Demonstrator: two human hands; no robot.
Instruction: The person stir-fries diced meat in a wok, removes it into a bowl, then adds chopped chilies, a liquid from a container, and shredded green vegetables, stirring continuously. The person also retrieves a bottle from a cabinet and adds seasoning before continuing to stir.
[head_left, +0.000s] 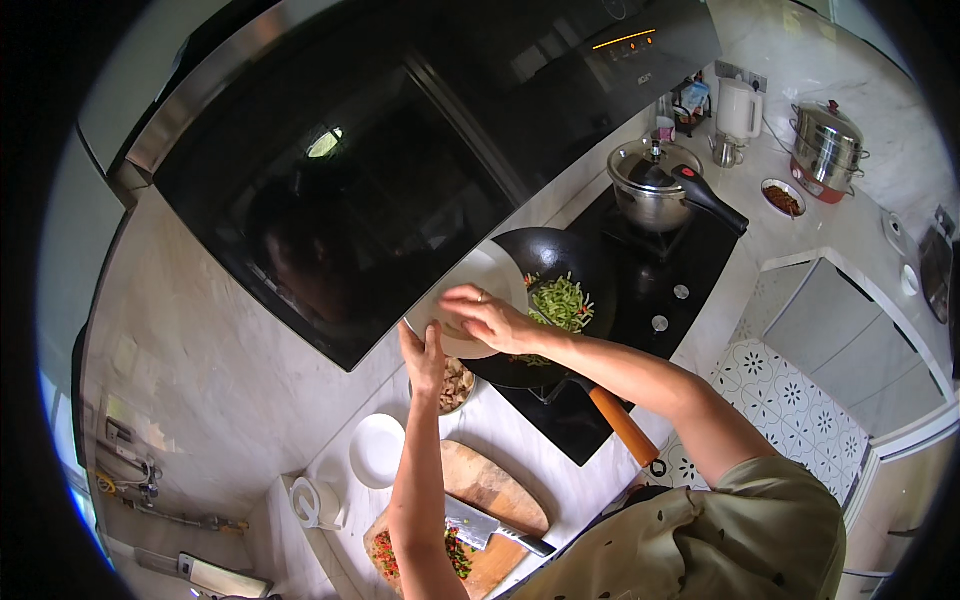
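Note:
My left hand (424, 358) grips the rim of a large white plate (504, 279), which is tilted beside the wok. Over the plate's inner face is my right hand (491, 319), fingers apart; whether it touches the surface is unclear. Chopped green vegetables (561, 304) with bits of red lie in the black wok (551, 247) on the hob. The wok's wooden handle (622, 427) points towards me. Beneath my left wrist, a bowl of sliced brown food (456, 386) is partly hidden by the hand and plate.
A cleaver (472, 521) and chopped peppers (459, 555) lie on a wooden board (499, 487). An empty-looking white bowl (377, 450) stands nearby. The range hood (360, 187) overhangs the hob. A pressure cooker (654, 187) sits behind the wok, its handle (712, 202) jutting out; a steamer (827, 146) stands at the right.

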